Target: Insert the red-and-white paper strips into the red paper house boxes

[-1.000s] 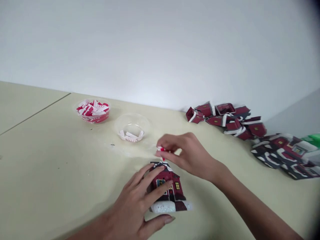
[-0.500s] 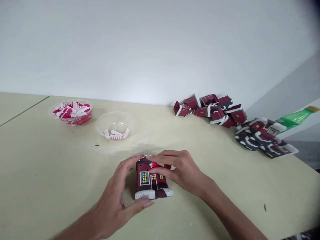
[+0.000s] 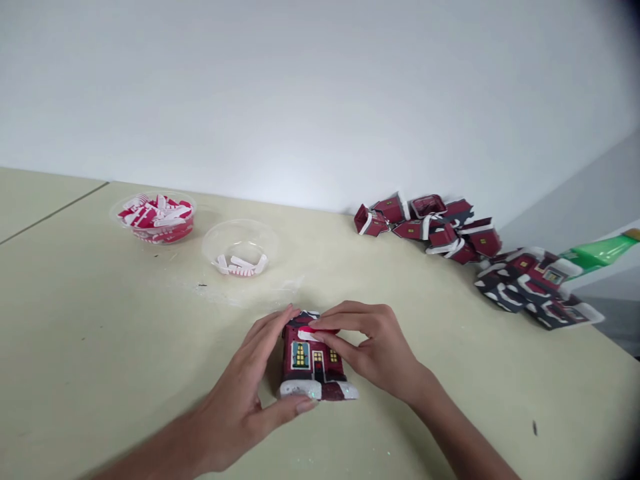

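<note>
The left hand (image 3: 240,393) comes in from 7 o'clock, palm turned inward, and cups the left side of the house (image 3: 314,360), a small red paper model standing on the table (image 3: 100,333) near the bottom centre; its thumb presses the white base and its fingers curl up around the roof edge, so it grips the house. The right hand (image 3: 373,350) enters from 5 o'clock, wrist low, with thumb and forefinger pinched on a small red-and-white piece (image 3: 309,333) held against the top front of the house. Farther out at 11 o'clock sits a clear bowl (image 3: 240,248) with a few white strips lying in its bottom. Beyond it, more to the left, a second clear tub (image 3: 155,219) is nearly full of red and white pieces. At 1 o'clock, against the wall, lies a pile of red folded houses (image 3: 430,227), and to its right, at 2 o'clock, a stack of flat printed sheets (image 3: 535,290) with a green bottle (image 3: 597,250) lying just behind it.
</note>
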The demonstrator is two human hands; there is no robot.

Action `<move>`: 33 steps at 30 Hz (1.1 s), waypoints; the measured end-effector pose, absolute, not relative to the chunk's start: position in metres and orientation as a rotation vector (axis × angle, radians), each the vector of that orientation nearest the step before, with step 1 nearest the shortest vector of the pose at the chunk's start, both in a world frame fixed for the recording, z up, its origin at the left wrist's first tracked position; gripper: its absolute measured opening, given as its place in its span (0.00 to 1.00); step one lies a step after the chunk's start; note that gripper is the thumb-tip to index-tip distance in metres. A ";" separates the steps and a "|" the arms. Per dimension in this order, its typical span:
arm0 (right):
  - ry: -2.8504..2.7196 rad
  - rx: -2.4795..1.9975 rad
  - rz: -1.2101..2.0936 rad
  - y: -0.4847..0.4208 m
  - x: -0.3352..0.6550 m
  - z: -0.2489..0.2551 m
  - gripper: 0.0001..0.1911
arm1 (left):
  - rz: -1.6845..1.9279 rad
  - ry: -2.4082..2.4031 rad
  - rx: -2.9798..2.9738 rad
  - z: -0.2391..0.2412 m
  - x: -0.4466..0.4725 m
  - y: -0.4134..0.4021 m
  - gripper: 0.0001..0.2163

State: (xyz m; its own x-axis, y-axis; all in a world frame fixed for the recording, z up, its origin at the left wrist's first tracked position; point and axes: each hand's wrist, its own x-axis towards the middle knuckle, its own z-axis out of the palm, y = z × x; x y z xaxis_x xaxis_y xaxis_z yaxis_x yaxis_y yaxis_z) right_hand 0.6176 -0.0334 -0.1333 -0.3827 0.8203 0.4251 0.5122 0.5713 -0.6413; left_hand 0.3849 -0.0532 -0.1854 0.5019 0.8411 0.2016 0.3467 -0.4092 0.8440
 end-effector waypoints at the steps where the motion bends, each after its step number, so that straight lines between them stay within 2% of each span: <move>1: -2.046 -1.063 0.518 -0.033 0.616 -0.135 0.07 | 0.821 0.968 1.987 -0.185 0.385 -0.053 0.38; 21: -1.856 -0.916 0.488 -0.042 0.604 -0.154 0.11 | 0.799 0.932 2.076 -0.185 0.383 -0.052 0.36; 28: -1.949 -0.852 0.404 -0.041 0.606 -0.152 0.10 | 0.807 0.941 2.092 -0.185 0.385 -0.051 0.35; 33: -2.216 -0.850 0.444 -0.044 0.616 -0.135 0.10 | 0.799 0.951 2.086 -0.184 0.385 -0.052 0.36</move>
State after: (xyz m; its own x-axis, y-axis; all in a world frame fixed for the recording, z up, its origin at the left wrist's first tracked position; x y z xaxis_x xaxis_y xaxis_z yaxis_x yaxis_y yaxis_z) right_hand 0.6156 -0.0435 -0.1347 -0.5310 0.6864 0.4969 0.4420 0.7247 -0.5286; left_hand 0.3850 -0.0523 -0.1842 0.5403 0.8064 0.2404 0.3758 -0.4868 0.7886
